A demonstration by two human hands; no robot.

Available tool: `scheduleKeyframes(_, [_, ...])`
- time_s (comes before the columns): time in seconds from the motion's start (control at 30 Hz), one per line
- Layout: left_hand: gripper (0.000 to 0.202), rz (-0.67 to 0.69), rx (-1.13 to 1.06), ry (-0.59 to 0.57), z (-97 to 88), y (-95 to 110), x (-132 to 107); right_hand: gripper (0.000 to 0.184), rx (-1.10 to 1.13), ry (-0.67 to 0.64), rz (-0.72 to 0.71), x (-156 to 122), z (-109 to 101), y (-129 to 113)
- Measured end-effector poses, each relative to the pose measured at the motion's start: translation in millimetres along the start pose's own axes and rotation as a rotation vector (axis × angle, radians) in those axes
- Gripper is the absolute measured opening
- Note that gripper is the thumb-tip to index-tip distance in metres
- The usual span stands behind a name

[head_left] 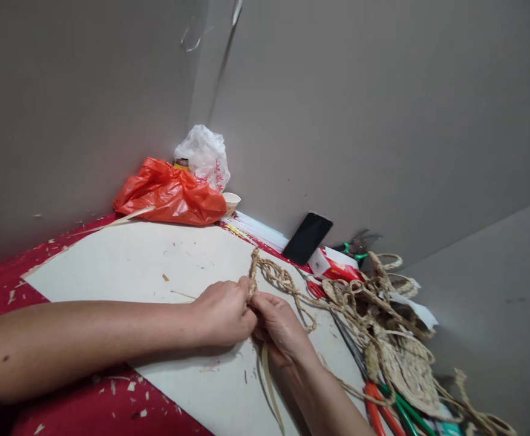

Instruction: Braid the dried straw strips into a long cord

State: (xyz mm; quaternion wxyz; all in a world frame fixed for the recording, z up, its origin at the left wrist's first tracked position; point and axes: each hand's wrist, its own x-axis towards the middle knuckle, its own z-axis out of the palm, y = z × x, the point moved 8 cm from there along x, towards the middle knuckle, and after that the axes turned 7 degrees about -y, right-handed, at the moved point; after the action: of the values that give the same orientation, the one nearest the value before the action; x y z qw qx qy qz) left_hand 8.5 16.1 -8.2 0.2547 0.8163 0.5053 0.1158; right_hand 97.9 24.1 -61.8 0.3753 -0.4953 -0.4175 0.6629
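Note:
My left hand point(226, 312) is closed in a fist around a braided straw cord point(254, 263), whose upper end sticks up above the fingers. Against it, my right hand point(281, 330) pinches at the same spot with thumb and fingers; the exact grip is partly hidden between the hands. A flat pale straw strip point(271, 390) hangs below my right hand. Behind the hands a looped length of the cord point(278, 275) runs right across the white board point(192, 375) toward a tangled heap of straw cord point(365, 315).
On the right lie red-handled pliers point(374, 409), green-handled pliers point(403, 406), red scissors point(314, 289) and a woven straw piece point(410, 369). A phone point(308, 238) leans by a red-and-white box point(335, 264). Along the wall sit an orange bag point(169, 197), a white bag point(206, 154) and a paper cup point(231, 201).

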Motion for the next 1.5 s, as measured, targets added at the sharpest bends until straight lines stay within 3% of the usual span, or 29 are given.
scheduleKeyframes(0.3, [0.023, 0.048, -0.221, -0.076, -22.3, -5, 2, 0.03, -0.014, -0.067, 0.0, -1, -2, -9])
scheduleKeyframes(0.47, [0.028, 0.061, -0.204, 0.148, -41.9, -18, 10, 0.029, -0.045, -0.111, 0.021, -1, -1, -12])
scheduleKeyframes(0.53, [0.035, 0.024, -0.365, 0.041, -27.6, -22, 16, 0.029, -0.04, -0.126, 0.021, 0, -2, -11])
scheduleKeyframes(0.63, [0.035, -0.124, -0.754, -0.309, 12.0, -24, 21, 0.03, -0.048, -0.149, 0.022, 1, -3, -10])
scheduleKeyframes(0.7, [0.029, -0.176, -0.904, -0.431, 25.7, -23, 23, 0.032, -0.082, -0.164, 0.027, 2, -4, -10])
scheduleKeyframes(0.83, [0.012, -0.105, -0.868, -0.414, 25.1, -26, 34, 0.034, -0.15, -0.184, 0.048, 2, -6, -10])
scheduleKeyframes(0.97, [0.019, 0.005, -0.678, -0.299, 15.8, -29, 40, 0.032, -0.177, -0.207, 0.093, 2, -7, -7])
scheduleKeyframes(1.2, [0.02, 0.073, -0.578, -0.32, 13.3, -29, 42, 0.028, -0.384, -0.234, 0.056, 5, -11, -5])
scheduleKeyframes(1.37, [0.021, 0.046, -0.626, -0.423, 23.0, -34, 41, 0.023, -0.626, -0.152, -0.056, 3, -11, -13])
scheduleKeyframes(1.5, [0.02, -0.104, -0.856, -0.601, 38.1, -37, 35, 0.022, -0.855, -0.095, -0.212, -1, -8, -23])
